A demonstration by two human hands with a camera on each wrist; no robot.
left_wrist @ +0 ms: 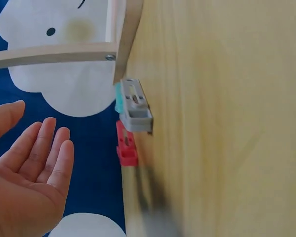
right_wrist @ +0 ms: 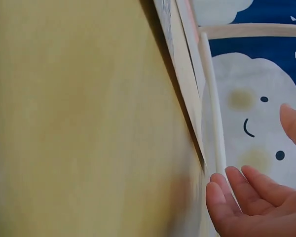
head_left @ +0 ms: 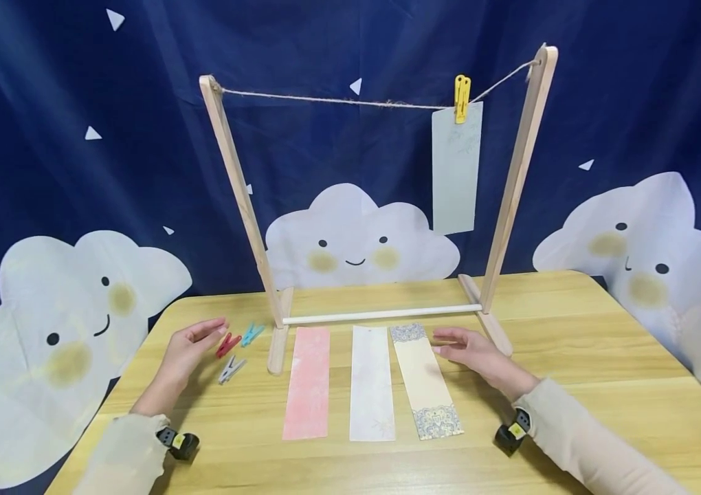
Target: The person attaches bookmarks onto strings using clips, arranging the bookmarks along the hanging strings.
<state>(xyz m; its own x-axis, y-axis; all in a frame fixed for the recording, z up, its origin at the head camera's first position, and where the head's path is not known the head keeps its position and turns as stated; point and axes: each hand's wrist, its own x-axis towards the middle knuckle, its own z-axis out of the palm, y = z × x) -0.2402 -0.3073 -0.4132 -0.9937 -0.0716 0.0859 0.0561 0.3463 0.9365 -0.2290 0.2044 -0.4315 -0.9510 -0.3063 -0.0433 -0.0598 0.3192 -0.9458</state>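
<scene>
My left hand [head_left: 186, 350] hovers over the left side of the table beside a red clothespin [head_left: 228, 345], a teal clothespin [head_left: 252, 334] and a grey clothespin [head_left: 232, 370]. In the left wrist view its fingers are loosely spread and hold nothing. My right hand [head_left: 480, 357], also holding nothing, is just right of a cream paper strip with blue patterned ends [head_left: 425, 378]. Left of that strip lie a white paper strip [head_left: 372, 385] and a pink paper strip [head_left: 307, 385]. A yellow clothespin [head_left: 462, 100] clips a pale grey-green paper strip [head_left: 455, 172] to the twine [head_left: 326, 100].
Behind the strips stands a wooden frame, its left post [head_left: 242, 196] and right post [head_left: 519, 182] carrying the twine. A white rod [head_left: 381, 315] joins the posts low down. The wooden table [head_left: 251, 447] ends at a dark blue curtain [head_left: 301, 41] with cloud shapes.
</scene>
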